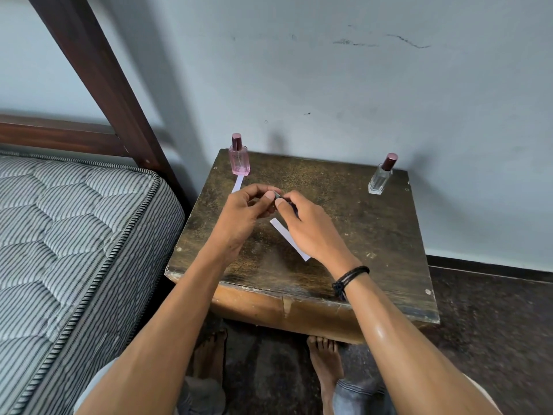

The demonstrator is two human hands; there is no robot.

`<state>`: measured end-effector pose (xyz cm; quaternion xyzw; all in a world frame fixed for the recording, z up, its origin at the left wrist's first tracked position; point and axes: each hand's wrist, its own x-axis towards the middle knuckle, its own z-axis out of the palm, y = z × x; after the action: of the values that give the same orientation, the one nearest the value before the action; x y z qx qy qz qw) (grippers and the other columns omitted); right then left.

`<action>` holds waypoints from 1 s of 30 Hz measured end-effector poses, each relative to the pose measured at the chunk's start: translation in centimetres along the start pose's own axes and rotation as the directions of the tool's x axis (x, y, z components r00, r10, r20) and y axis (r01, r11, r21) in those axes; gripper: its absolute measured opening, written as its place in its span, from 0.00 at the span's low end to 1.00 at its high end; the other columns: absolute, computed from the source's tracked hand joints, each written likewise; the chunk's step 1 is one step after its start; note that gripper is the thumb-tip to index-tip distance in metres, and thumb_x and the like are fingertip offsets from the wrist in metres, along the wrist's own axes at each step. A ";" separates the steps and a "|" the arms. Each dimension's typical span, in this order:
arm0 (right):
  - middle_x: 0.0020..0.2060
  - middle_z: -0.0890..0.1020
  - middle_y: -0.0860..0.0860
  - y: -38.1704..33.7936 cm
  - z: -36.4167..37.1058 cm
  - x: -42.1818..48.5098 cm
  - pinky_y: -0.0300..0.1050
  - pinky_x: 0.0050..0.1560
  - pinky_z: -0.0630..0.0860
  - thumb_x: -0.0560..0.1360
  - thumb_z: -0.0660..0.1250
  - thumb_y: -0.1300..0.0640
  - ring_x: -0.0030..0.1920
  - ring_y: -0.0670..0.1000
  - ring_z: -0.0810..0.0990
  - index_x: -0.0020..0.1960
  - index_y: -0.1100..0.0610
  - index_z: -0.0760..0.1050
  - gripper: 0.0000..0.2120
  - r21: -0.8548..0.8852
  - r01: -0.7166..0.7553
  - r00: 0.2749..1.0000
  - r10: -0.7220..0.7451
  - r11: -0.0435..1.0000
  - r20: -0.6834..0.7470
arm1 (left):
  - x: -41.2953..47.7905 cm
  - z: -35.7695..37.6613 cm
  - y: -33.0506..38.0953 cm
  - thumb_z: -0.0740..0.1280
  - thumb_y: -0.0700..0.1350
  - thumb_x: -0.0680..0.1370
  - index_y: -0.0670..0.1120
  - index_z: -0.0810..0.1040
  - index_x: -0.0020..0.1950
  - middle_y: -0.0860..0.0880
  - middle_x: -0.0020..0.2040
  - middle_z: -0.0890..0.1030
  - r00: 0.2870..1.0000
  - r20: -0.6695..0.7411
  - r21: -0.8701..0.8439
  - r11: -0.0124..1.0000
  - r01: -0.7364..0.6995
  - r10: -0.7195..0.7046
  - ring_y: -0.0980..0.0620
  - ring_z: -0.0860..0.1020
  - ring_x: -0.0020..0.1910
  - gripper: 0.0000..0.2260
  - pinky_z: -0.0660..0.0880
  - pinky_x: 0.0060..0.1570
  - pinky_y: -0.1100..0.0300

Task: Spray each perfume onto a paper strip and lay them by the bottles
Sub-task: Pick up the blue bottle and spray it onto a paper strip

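A pink perfume bottle [239,157] with a dark pink cap stands at the table's back left corner, a white paper strip [238,184] lying just in front of it. A clear bottle [381,176] with a similar cap stands at the back right. Over the middle of the wooden table [359,235], my left hand [248,209] and my right hand [305,223] meet and together hold a small dark object [279,195], mostly hidden by my fingers. Beneath my right hand lies a second white paper strip [288,238], flat on the table.
A striped mattress [74,235] on a dark wooden bed frame [98,70] stands close to the table's left side. The wall runs right behind the table. My bare feet [323,360] rest on the dark floor under the table's front edge.
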<state>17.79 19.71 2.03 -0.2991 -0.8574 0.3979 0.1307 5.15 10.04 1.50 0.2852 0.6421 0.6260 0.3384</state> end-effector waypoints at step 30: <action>0.32 0.74 0.46 -0.8 -0.8 0.3 0.48 0.31 0.64 0.86 0.55 0.47 0.32 0.48 0.73 0.56 0.53 0.74 0.13 -0.147 0.070 0.996 -0.062 0.987 0.058 | -0.2 0.6 0.2 0.63 0.37 0.83 0.35 0.81 0.55 0.41 0.48 0.84 0.994 -0.096 0.024 0.998 0.061 -0.058 0.51 0.82 0.46 0.08 0.80 0.49 0.63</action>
<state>17.56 19.95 3.14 -0.2690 -0.8972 0.3360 0.0984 5.76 10.23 1.70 0.2403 0.6739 0.6199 0.3222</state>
